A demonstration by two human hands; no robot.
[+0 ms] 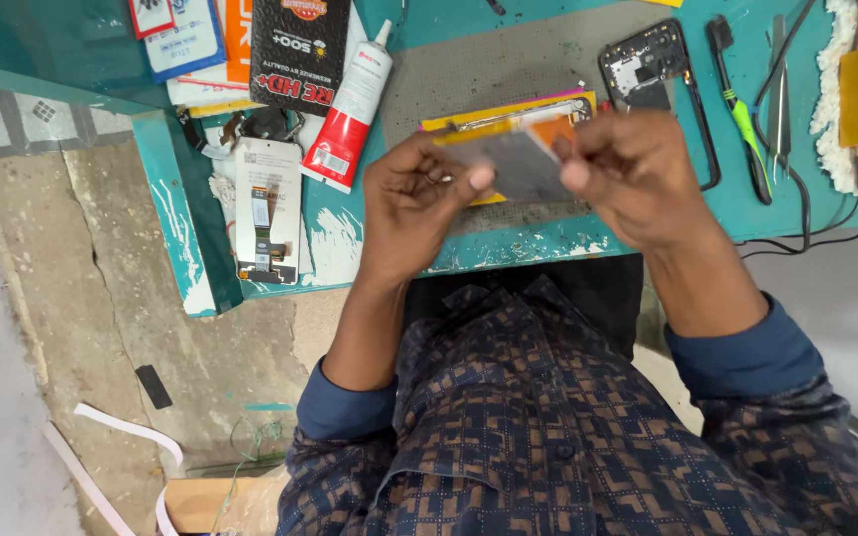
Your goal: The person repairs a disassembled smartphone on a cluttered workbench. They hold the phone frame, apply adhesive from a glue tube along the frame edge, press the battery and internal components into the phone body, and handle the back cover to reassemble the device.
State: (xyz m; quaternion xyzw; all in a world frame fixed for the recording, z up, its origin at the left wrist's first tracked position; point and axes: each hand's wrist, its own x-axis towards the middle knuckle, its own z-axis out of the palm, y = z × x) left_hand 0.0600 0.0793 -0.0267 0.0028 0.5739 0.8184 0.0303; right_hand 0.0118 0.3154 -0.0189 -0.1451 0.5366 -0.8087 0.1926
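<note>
Teal painted desk (647, 213), scuffed, grey mat on top. One white display module with flex ribbon (268, 208); one red-and-white glue tube (350, 114). Left hand (411, 203) and right hand (628, 179) each pinch an edge of one thin grey flat panel (520, 164), held between both grips above the mat. One opened black phone frame (647, 69).

Both hands, left (414, 199) and right (638, 179), are raised close together, fingers curled in pinching grips.
</note>
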